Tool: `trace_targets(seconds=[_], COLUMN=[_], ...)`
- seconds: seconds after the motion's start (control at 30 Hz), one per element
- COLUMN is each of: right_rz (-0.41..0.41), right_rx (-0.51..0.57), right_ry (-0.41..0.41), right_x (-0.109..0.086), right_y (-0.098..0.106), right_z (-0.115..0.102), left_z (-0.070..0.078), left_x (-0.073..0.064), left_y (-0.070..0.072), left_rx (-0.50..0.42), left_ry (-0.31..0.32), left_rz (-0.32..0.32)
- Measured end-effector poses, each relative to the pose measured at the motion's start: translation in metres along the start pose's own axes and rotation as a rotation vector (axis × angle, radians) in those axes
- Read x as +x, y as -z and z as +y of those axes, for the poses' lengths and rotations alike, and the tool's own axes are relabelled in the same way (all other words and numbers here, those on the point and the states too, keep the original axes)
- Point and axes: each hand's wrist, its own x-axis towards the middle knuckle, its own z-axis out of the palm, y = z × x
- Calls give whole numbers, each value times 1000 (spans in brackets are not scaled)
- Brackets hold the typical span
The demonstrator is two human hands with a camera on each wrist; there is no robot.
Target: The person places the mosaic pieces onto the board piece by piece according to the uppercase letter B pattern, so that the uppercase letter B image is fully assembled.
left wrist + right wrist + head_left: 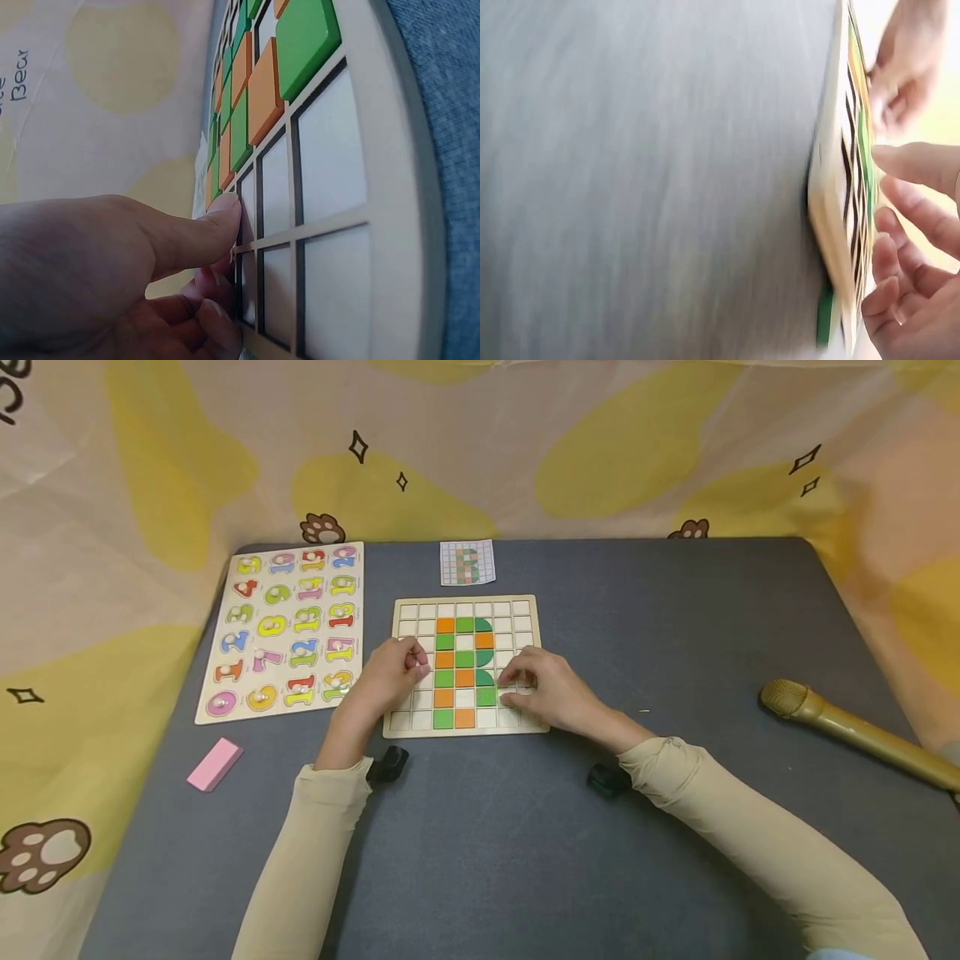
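A wooden grid board [467, 732] lies on the table with square orange and green tiles and rounded dark green tiles set in its middle columns. My left hand [388, 675] rests over the board's left side, fingers loosely bent; in the left wrist view the thumb [223, 217] lies by bare cells, with no tile seen in the hand. On the other side, my right hand [551, 687] hovers at the right of the pattern, thumb and fingers apart beside a green tile [486, 697]. The right wrist view shows its fingers [922, 210] bent and holding nothing visible.
A small pattern card [467, 562] lies behind the board. To the left are a number puzzle board [281, 713] and a pink block [214, 765]. A gold microphone [847, 724] lies at the right. A green piece [825, 315] shows by the board's edge.
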Motion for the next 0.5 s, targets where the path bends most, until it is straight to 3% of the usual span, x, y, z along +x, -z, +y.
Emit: trace_targets(seconds=[0.13,0.27,0.5], right_rz=[13,-31,-56], right_rx=[1,-22,-59], right_ry=[-43,-74,-46], right_x=[-6,-13,-24], right_y=[21,36,44], right_z=[16,31,44], left_z=[0,0,-1], left_x=[0,0,-1], left_y=[0,0,0], left_rx=[-4,-3,-6], left_ry=[-2,6,5], left_rz=[-4,-8,-7])
